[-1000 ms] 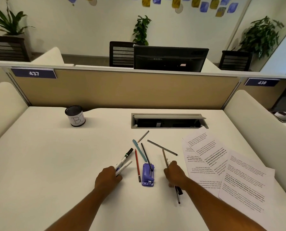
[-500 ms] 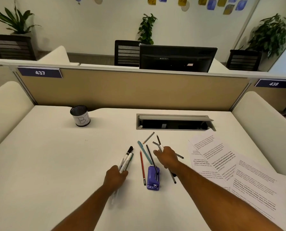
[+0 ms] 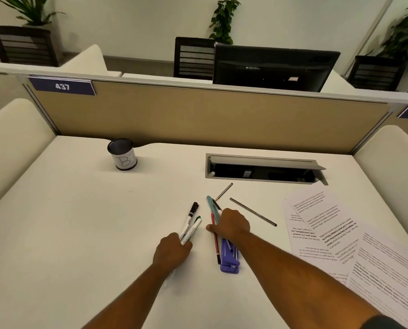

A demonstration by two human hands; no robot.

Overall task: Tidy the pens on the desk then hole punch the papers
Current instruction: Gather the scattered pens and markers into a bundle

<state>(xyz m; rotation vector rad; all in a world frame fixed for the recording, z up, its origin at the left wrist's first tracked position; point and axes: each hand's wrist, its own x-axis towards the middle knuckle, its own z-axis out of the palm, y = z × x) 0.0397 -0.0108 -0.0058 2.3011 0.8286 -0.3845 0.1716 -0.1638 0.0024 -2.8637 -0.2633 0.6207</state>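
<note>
My left hand [image 3: 172,251] is closed around white marker pens [image 3: 190,224], one black-capped and one green-capped, resting low on the desk. My right hand [image 3: 231,225] lies over a bundle of a light blue pen [image 3: 211,205], a red pencil [image 3: 216,243] and dark pens, its fingers closed on them. The purple hole punch [image 3: 230,260] sits just below that hand, partly under my forearm. Two loose pencils lie beyond: a short one [image 3: 224,191] and a long dark one [image 3: 252,211]. Printed papers [image 3: 321,224] are spread at the right.
A black pen cup [image 3: 122,154] with a white label stands at the back left of the desk. An open cable tray [image 3: 264,169] is sunk in the desk at the back centre. A beige partition closes the far edge.
My right hand has moved left from the dark pencil onto the blue pen and red pencil, carrying dark pens with it. My left hand still holds the markers. The camera has tilted down.
</note>
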